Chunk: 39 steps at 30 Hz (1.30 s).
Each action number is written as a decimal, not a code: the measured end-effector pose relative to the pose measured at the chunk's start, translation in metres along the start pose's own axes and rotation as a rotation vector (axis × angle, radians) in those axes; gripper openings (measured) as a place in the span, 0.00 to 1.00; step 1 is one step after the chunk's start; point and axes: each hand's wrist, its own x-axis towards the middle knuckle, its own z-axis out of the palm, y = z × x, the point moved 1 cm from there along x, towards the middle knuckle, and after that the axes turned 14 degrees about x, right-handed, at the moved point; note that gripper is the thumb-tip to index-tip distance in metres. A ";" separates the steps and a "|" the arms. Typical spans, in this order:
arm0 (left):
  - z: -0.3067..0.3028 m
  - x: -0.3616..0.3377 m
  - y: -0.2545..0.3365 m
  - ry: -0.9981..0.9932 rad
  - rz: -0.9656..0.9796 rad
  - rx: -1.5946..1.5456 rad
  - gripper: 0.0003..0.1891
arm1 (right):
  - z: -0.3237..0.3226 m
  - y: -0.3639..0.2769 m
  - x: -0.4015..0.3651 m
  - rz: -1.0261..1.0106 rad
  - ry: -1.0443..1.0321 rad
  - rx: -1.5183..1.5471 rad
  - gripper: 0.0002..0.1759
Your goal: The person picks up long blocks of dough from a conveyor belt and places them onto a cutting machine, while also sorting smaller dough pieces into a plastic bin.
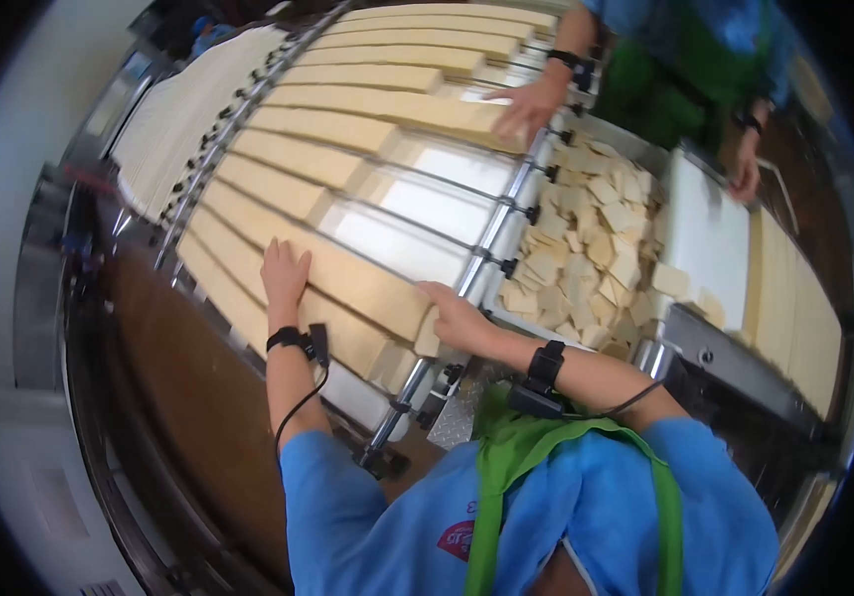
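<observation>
Long rows of thin, pale yellow slices, packed on edge, lie in lanes between metal rods. My left hand [286, 275] rests with spread fingers on top of the near rows. At the right end of one long row of slices [367, 282], my right hand [455, 319] curls against the end face, with a finger reaching over the top edge. Its other fingers are partly hidden. The shorter row beside it [283, 189] ends farther left, baring the white lane bed [402, 233]. Both of my wrists carry black straps with cables.
A metal crossbar [491, 233] with black knobs borders the lanes. Beyond it, a bin holds loose slices [586, 233]. Across from me, a co-worker's hand [534, 104] touches another row. A white surface [710, 223] lies right. Sheeted material [193, 109] covers a conveyor at the upper left.
</observation>
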 end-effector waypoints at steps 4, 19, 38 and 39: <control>0.032 0.009 -0.008 -0.255 -0.072 -0.131 0.31 | -0.048 -0.013 -0.021 -0.005 0.105 0.028 0.33; -0.112 -0.016 0.316 -0.055 0.763 -0.545 0.18 | -0.339 0.026 -0.375 0.125 1.516 -0.469 0.18; -0.220 -0.129 0.813 -0.032 1.391 -0.922 0.23 | -0.421 0.031 -0.422 0.602 1.508 -0.564 0.28; -0.215 -0.130 0.834 -0.012 1.390 -0.897 0.23 | -0.421 0.032 -0.423 0.605 1.493 -0.572 0.28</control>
